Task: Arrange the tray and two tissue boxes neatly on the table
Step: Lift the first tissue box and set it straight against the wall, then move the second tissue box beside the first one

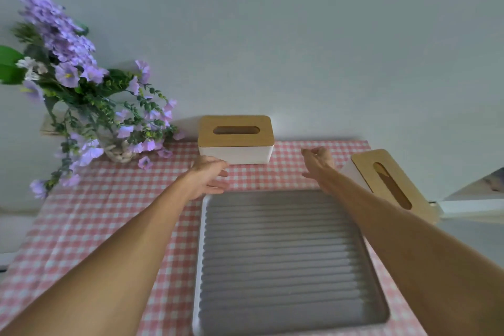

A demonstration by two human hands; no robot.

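Note:
A large white tray (198, 267) with a ribbed grey floor lies in front of me on the pink checked tablecloth. One white tissue box (236, 150) with a wooden lid stands square against the back wall. A second tissue box (392, 185) sits askew at the table's right edge, behind my right forearm. My left hand (210, 176) hovers just beyond the tray's far left corner, fingers apart, holding nothing. My right hand (319, 162) is stretched out past the tray's far edge, between the two boxes, fingers loosely spread and empty.
A woven vase of purple flowers (90, 106) stands at the back left of the table (109, 213). A pale wall runs behind. The table's right edge lies close to the skewed box.

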